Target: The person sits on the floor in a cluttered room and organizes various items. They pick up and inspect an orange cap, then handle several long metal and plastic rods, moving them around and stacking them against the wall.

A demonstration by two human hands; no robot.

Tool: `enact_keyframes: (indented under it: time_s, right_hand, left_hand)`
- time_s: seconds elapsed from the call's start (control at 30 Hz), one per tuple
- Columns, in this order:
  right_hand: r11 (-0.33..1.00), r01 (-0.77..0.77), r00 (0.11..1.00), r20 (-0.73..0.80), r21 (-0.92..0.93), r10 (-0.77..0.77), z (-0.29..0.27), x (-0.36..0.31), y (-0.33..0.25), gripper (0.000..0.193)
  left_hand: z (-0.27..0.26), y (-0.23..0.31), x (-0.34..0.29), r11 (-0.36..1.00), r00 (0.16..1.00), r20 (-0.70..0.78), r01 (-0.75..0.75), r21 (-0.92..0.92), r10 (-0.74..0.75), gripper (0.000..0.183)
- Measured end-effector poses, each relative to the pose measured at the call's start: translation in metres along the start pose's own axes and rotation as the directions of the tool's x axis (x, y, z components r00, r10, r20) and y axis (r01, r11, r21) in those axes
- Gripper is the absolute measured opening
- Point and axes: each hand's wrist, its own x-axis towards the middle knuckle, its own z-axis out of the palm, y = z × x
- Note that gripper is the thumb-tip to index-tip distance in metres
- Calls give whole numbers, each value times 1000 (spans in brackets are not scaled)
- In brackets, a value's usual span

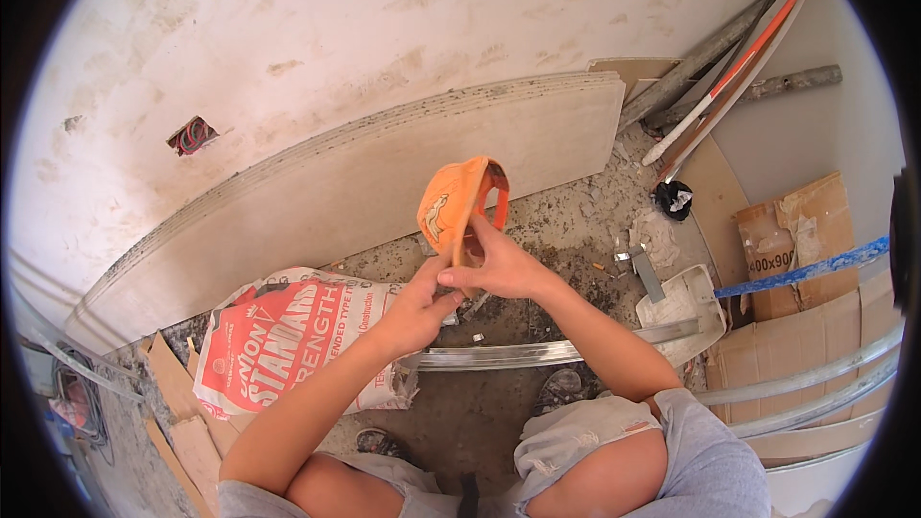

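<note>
An orange cap (446, 197) with a pale emblem on its front is up in front of me, its crown turned away and its back strap to the right. My left hand (417, 307) pinches the brim from the left. From the other side my right hand (499, 264) grips the brim, its thumb lying across near the left fingers. The two hands meet at the brim, which they partly hide.
Long boards (384, 163) lean on the wall below an opening with wires (194, 136). A red-and-white cement bag (297, 336) lies left. Metal channels (508, 357) cross before my knees. Right are a white plastic scoop-like container (683, 293), a blue pole (806, 270) and cardboard (825, 221).
</note>
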Motion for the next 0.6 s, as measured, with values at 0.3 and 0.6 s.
enact_keyframes:
  time_s: [0.3,0.6]
  right_hand:
    - [502,158,871,-359,850,335,-47,4,38,61]
    - [407,358,736,-523,840,431,-102,-8,45,60]
  left_hand:
    - [-7,-10,-8,946,980,199,-57,318,-8,49]
    - [-11,-23,-5,876,945,299,-27,481,-134,47]
